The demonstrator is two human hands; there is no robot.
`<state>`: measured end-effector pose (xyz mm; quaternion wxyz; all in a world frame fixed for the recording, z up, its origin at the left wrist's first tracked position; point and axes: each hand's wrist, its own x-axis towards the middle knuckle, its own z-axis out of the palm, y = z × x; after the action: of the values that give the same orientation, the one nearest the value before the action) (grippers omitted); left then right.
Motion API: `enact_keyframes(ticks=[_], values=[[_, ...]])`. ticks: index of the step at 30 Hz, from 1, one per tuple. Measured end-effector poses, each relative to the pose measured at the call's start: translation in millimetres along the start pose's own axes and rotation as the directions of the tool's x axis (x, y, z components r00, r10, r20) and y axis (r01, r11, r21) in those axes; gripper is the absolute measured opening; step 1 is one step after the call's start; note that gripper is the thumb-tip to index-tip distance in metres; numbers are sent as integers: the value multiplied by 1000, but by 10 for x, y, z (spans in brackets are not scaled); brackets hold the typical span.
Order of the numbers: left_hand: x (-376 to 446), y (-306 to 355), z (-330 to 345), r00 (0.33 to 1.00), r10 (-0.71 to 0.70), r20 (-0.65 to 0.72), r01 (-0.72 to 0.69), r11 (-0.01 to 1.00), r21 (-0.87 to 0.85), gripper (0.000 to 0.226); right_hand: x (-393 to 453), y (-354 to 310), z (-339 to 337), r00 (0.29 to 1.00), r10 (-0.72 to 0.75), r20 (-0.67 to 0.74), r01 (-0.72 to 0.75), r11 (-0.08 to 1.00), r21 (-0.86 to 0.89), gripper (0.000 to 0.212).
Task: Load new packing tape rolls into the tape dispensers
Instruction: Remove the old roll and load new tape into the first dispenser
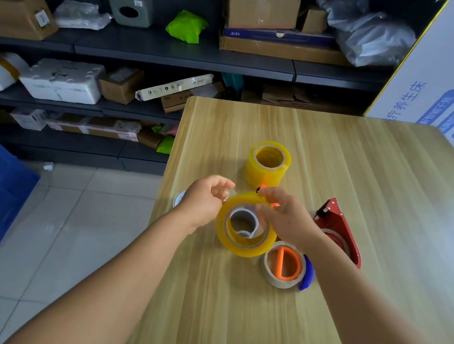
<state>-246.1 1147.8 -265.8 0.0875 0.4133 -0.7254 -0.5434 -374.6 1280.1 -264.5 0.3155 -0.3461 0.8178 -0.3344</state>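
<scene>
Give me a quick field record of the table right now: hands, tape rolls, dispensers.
left hand: at the upper left edge of the held roll, fingers curled
right hand: gripping the held roll from its right side
held roll: yellow, tilted toward the camera
spare roll: yellow, standing on end further back on the table
red dispenser: lying to the right, untouched
orange dispenser: near the right wrist, inside a nearly spent roll
</scene>
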Motion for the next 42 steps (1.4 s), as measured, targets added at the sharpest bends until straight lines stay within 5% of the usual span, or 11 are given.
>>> enact_keyframes(ticks=[18,24,29,33,38,42], values=[[220,-240,250,986,-139,-88,153,969,192,13,439,47,288,996,2,84,32,913,-407,35],[328,-239,305,986,-132,-101,156,947,282,22,275,160,414,990,-115,84,141,862,-487,85],[403,-227,326,989,-118,-93,145,916,375,30,274,248,417,977,-7,215,149,746,-649,140],[450,-193,326,986,-135,-99,165,883,439,47,373,228,364,969,-13,247,190,678,-710,143],[558,-131,358,986,-149,-72,165,875,455,48,467,160,203,940,41,339,204,729,-654,140],[580,-199,459,979,-204,-14,185,854,487,36,521,219,243,927,62,370,271,569,-776,134]])
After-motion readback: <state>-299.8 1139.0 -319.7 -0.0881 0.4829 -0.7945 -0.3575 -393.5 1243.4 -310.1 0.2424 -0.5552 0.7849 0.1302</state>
